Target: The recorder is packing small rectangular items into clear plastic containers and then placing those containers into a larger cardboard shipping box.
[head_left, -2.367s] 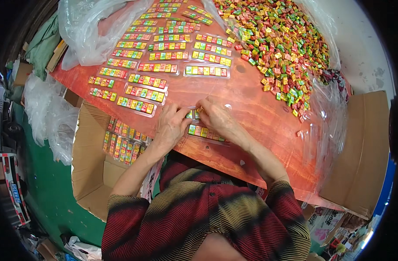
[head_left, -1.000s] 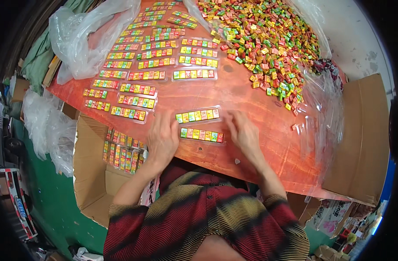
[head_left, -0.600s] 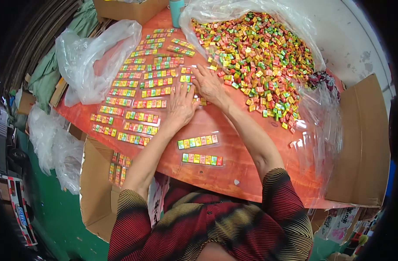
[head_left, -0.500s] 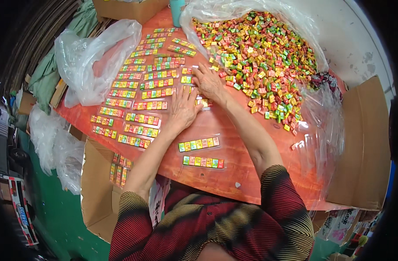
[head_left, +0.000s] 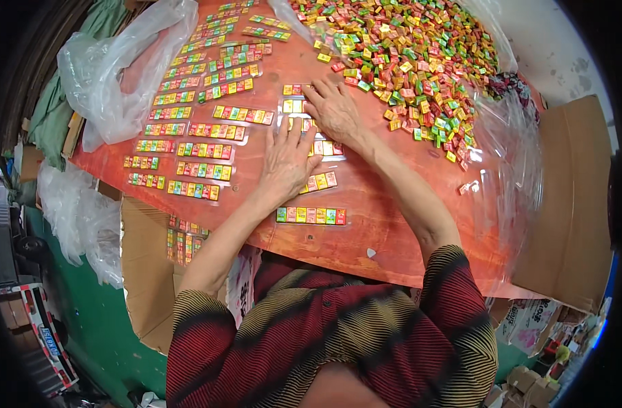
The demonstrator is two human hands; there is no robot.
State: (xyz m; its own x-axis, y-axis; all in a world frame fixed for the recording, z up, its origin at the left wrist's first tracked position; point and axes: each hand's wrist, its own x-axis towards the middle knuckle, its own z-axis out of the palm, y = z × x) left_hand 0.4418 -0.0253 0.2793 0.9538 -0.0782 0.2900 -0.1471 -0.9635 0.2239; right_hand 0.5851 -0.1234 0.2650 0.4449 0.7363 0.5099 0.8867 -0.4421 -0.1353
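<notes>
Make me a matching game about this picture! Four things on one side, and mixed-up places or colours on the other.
Column one:
1. Loose pile of small red, yellow and green blocks
2. Smooth green-or-not floor
3. Wood-grained tabletop
4. Bare left hand

Column two:
A. Reddish-orange
B. Over rows of packed blocks
C. Heaped at the far right
D. Green

Right pairs: 1-C, 2-D, 3-A, 4-B
</notes>
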